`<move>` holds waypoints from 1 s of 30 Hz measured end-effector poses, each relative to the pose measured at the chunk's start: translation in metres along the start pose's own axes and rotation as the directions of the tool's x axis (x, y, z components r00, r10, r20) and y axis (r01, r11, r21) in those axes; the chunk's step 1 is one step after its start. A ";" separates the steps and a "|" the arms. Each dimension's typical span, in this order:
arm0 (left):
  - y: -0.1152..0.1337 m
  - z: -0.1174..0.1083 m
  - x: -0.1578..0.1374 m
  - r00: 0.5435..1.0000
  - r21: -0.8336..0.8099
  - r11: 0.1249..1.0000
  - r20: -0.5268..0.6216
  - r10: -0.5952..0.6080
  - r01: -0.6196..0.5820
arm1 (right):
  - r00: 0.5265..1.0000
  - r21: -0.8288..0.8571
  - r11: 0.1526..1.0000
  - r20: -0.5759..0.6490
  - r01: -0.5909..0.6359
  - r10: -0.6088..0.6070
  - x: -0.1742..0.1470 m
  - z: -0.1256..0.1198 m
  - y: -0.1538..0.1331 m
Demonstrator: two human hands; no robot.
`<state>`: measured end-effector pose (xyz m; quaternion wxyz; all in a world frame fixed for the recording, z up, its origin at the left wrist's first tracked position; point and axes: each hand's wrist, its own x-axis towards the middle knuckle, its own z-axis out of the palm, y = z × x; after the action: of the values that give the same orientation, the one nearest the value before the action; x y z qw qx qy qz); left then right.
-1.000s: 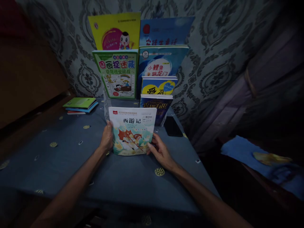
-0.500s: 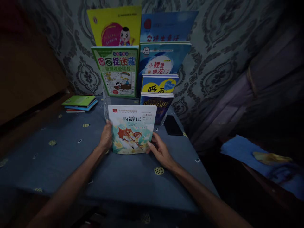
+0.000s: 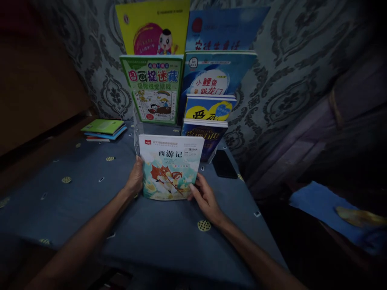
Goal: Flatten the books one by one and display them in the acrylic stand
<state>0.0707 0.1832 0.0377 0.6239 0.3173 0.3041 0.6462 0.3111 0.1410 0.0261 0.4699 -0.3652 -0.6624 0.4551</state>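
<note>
A white and teal picture-covered book point(image 3: 169, 169) stands nearly upright between my two hands, its front cover facing me. My left hand point(image 3: 134, 176) grips its left edge, fingers partly hidden behind it. On the lower right edge, my right hand point(image 3: 206, 198) has its thumb on the front and fingers behind. Just beyond the book is a clear rack point(image 3: 138, 133) holding several books in tiers. A green puzzle book point(image 3: 154, 88) leans on its left side, in front of a yellow book point(image 3: 152, 20). On the right are a dark blue book point(image 3: 205, 133) and several more blue-covered books.
A small stack of thin books point(image 3: 104, 128) lies at the back left of the cloth-covered table point(image 3: 75, 213). A black phone point(image 3: 224, 164) rests right of the rack. Patterned wallpaper point(image 3: 115, 92) is behind; a blue cloth point(image 3: 320, 205) lies off the table at right.
The view has shifted slightly, so the rack appears a little larger and further right. Both hands keep their hold on the white and teal book, which stays in front of the rack.
</note>
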 end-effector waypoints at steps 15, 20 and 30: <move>-0.005 -0.006 -0.006 0.987 -0.101 0.985 0.084 -0.135 0.143 | 0.995 -0.061 0.995 -0.076 -0.074 0.069 -0.007 0.001 0.008; -0.004 -0.005 -0.009 0.983 -0.100 0.981 0.094 -0.155 0.165 | 0.989 -0.006 0.991 -0.065 -0.132 0.131 -0.010 -0.001 0.011; -0.005 -0.007 -0.009 0.982 -0.111 0.976 0.056 -0.181 0.186 | 0.991 -0.034 0.994 -0.093 -0.099 0.096 -0.010 -0.001 0.014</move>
<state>0.0681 0.1747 0.0295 0.7049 0.2659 0.2799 0.5950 0.3160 0.1371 0.0104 0.4698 -0.4266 -0.6302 0.4474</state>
